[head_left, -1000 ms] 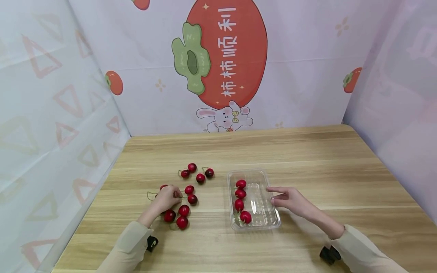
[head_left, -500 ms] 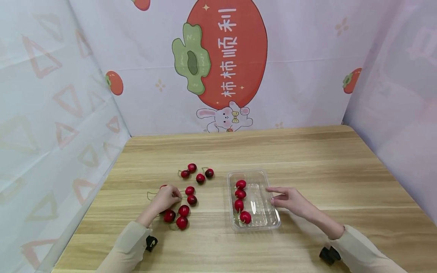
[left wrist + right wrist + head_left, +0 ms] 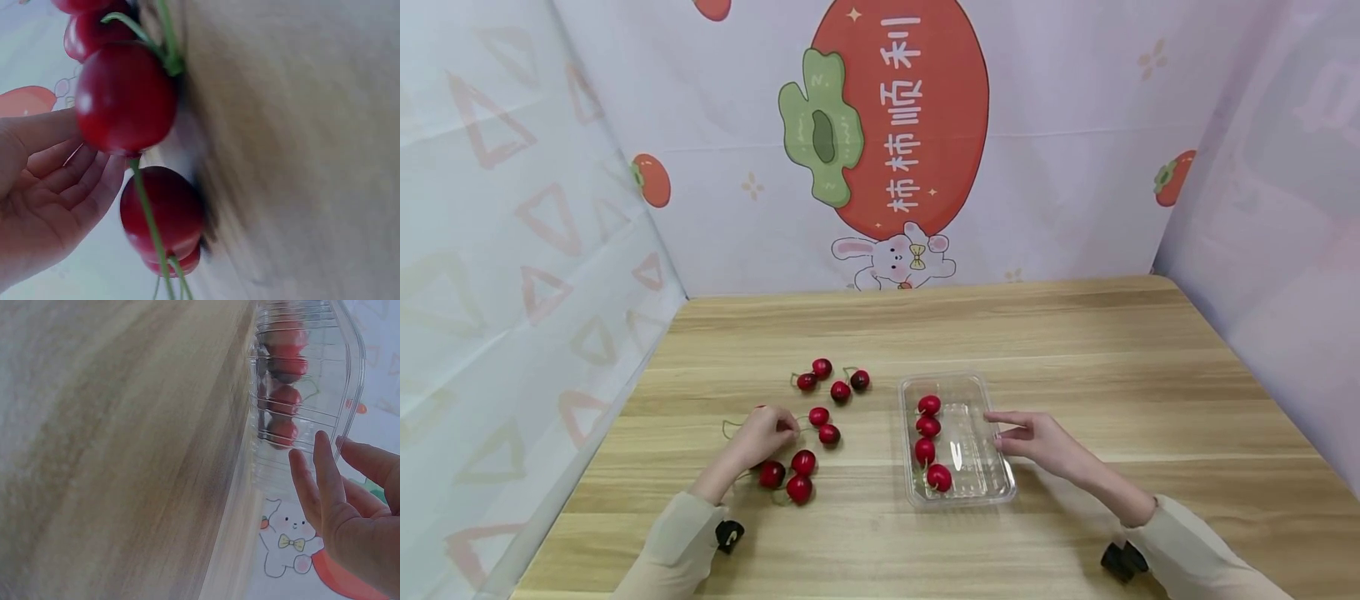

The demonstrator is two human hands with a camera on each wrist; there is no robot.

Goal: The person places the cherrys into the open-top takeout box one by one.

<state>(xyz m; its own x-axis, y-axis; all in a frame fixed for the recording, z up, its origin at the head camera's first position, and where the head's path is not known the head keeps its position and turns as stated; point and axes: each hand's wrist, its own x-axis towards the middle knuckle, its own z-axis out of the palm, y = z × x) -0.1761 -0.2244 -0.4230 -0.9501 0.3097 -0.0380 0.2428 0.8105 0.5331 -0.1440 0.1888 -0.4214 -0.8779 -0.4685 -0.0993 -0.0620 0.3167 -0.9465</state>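
In the head view my left hand (image 3: 767, 433) pinches the thin green stems of a cherry pair; its two dark red cherries (image 3: 829, 435) lie just right of the fingertips. Other cherries (image 3: 800, 489) lie close below this hand. In the left wrist view a large cherry (image 3: 125, 97) hides the fingertips. My right hand (image 3: 1037, 442) touches the right rim of a clear plastic box (image 3: 951, 500) with fairly straight fingers. Down the box's left side runs a column of several red cherries (image 3: 928, 427). The right wrist view shows the fingers (image 3: 325, 462) against the box's wall.
Beyond the left hand, more stemmed cherries (image 3: 840, 392) lie on the wooden table (image 3: 1075, 350). A printed cloth (image 3: 1045, 167) stands behind the table's far edge, with further cloth at both sides. Black straps (image 3: 1123, 560) sit at the wrists.
The cherry pair by my left fingertips has shifted slightly right and away, its cherries moving a little apart. My left hand has barely moved. The right hand and box stay still.
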